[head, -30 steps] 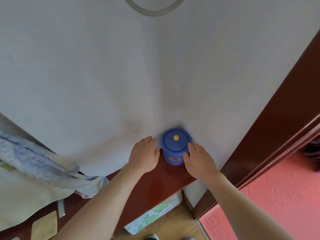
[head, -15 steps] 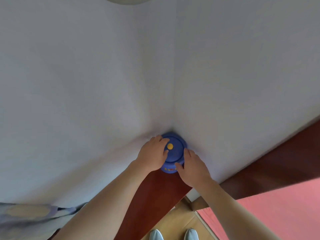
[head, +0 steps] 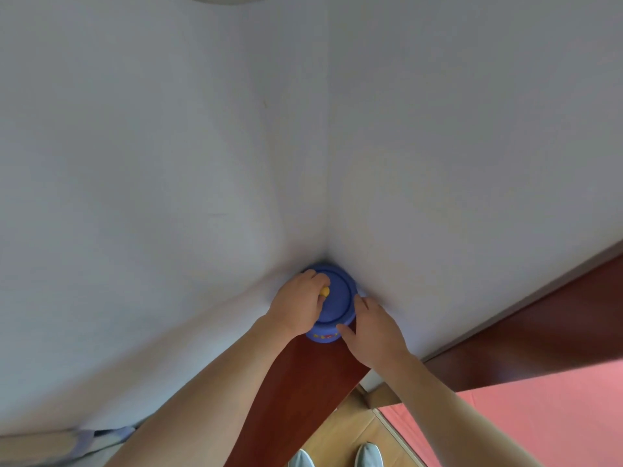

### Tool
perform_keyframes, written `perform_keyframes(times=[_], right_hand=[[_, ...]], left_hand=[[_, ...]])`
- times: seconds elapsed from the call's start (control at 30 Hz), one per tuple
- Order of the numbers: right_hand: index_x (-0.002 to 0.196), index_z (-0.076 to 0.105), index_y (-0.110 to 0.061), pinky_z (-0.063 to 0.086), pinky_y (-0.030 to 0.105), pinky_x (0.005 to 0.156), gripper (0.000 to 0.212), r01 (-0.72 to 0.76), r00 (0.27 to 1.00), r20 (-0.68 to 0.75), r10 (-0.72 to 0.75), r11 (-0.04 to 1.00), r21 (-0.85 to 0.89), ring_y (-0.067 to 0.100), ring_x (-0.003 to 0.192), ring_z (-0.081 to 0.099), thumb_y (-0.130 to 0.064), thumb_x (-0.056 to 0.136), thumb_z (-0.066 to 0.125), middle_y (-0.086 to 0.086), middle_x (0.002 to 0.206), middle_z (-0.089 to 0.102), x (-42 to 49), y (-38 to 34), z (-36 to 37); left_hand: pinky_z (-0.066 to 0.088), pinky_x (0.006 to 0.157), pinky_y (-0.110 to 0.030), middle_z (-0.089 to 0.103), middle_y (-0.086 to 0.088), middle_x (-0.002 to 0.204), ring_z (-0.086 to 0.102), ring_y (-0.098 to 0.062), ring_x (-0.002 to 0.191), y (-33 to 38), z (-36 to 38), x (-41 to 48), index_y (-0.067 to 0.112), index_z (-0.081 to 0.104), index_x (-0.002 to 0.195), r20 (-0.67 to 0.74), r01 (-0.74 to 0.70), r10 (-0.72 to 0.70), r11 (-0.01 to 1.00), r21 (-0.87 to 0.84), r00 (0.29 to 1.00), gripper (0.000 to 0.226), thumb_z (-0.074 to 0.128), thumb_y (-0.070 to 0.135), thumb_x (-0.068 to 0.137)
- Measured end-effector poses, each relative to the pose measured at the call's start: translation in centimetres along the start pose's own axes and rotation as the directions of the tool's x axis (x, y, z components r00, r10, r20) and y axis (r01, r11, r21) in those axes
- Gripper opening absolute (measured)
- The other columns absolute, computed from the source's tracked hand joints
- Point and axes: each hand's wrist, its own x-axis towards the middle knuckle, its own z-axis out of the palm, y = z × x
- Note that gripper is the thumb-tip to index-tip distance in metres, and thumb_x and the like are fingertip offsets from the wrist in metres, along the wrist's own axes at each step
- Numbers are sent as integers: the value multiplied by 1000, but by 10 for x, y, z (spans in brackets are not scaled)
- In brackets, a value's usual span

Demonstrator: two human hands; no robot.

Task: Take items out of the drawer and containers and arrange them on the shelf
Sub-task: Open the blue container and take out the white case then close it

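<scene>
A round blue jar [head: 335,306] with a lid and a small yellow knob stands in the wall corner on a dark red-brown shelf [head: 303,375]. My left hand [head: 296,306] lies over the lid's left side, its fingers curled and pinching the yellow knob [head: 324,291]. My right hand [head: 371,326] holds the jar's right side, thumb pressed on the front of the body. Yellow lettering shows low on the jar's front, partly hidden by both hands.
White walls meet in the corner just behind the jar. A dark wooden door frame [head: 539,318] runs to the right. Below lie wood flooring, a pink mat [head: 522,419] and my shoes [head: 369,455]. Bluish cloth [head: 81,443] sits at the bottom left.
My left hand went from beside the jar onto the lid and took the yellow knob. My right hand closed on the jar's right side. The view tilted further toward the corner.
</scene>
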Motion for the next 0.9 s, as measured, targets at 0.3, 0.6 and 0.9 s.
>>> perform_keyframes(times=[0.3,0.6,0.9], right_hand=[[137,41,-15,48,32,85,58,13,1000,-13,-13,1000,9,21,107,53,-45,89,57,4,119,54,2,1,1],[136,43,-9,46,32,90,62,47,999,-6,-47,999,23,24,112,52,-44,89,59,9,126,54,3,3,-2],[138,43,-6,42,29,93,63,24,999,-24,-23,997,77,24,117,51,-36,87,65,12,129,52,5,3,-2]], left_hand=[[42,65,-35,56,-5,88,49,-20,73,8,-9,-1,9,61,92,-71,38,-41,998,-41,997,11,50,11,91],[49,77,-36,59,0,104,59,-22,87,5,-22,-36,16,61,109,-158,157,-168,984,-84,973,18,54,15,93],[47,73,-34,58,0,95,55,-19,81,-15,-10,-98,16,61,103,-184,333,-344,939,-92,921,13,54,16,92]])
